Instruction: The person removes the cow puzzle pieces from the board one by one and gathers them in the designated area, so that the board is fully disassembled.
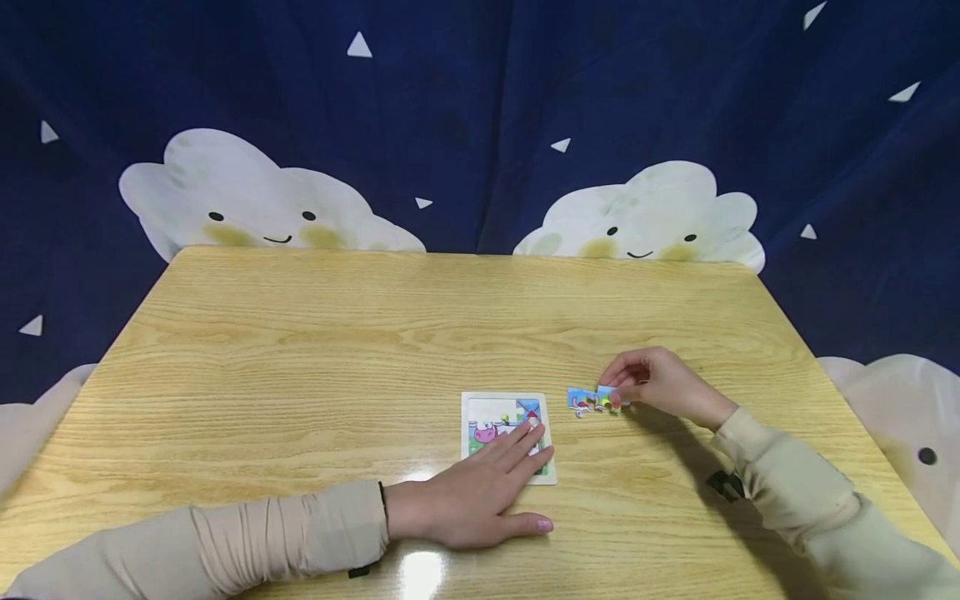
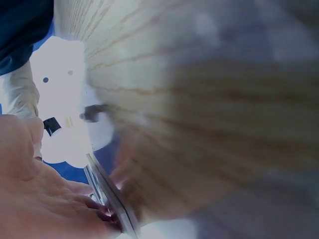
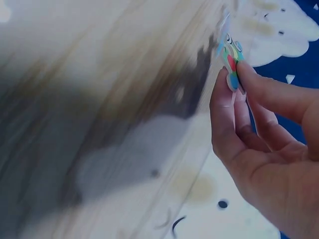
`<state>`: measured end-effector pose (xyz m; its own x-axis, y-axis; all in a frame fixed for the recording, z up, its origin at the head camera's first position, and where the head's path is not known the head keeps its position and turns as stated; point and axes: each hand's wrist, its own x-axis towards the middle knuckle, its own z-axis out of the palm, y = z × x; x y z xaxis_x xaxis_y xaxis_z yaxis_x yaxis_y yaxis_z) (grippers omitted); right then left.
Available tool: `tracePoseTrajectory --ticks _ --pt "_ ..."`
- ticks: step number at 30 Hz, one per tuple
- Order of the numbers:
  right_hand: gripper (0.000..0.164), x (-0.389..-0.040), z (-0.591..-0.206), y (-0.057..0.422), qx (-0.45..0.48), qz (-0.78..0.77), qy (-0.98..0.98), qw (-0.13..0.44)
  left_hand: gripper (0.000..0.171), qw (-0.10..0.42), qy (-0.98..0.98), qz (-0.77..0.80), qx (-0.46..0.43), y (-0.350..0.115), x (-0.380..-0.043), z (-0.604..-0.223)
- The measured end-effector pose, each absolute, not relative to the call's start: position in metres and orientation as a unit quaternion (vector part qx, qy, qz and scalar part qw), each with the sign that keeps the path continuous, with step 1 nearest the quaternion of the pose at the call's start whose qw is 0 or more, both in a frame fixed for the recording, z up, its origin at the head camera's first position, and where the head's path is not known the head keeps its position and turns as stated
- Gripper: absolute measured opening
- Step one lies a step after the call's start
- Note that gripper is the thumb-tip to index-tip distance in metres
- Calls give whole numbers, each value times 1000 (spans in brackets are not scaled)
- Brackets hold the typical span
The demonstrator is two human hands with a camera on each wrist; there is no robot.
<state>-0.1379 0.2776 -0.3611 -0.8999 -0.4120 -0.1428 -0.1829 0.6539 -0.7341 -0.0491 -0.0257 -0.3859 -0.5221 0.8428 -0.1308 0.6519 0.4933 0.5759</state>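
Observation:
A small square jigsaw puzzle (image 1: pixel 465 417) with a white border lies on the table, showing part of a cow and a windmill. My left hand (image 1: pixel 476 500) rests across it with straight fingers and covers its lower part. In the left wrist view, the puzzle's edge (image 2: pixel 112 196) shows beside the fingers. My right hand (image 1: pixel 667 387) is to the right of the puzzle and pinches colourful jigsaw pieces (image 1: pixel 583 402) between thumb and fingers. The pieces look joined in a short strip, and the right wrist view shows the strip (image 3: pixel 232 62) edge-on at the fingertips.
The wooden table (image 1: pixel 315 350) reaches back to a dark blue curtain (image 1: pixel 465 100) printed with white clouds and triangles. The right forearm casts a shadow on the table.

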Motion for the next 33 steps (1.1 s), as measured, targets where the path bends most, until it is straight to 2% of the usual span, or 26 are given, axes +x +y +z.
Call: tracePoseTrajectory --ticks 8,15,21,27,33 --pt "15 -140 -370 306 -152 -367 905 149 78 197 841 232 447 -26 -49 -386" --pt "19 -140 -373 308 -164 -337 920 117 77 196 840 235 448 -25 -49 -388" --pt "17 -139 -373 308 -172 -337 919 113 77 187 842 231 450 -25 -48 -388" --pt "13 -135 -367 300 -175 -344 916 113 78 186 845 233 444 -24 -47 -388" --pt "15 -130 -362 273 -209 -368 899 112 78 186 845 235 443 -23 -47 -388"
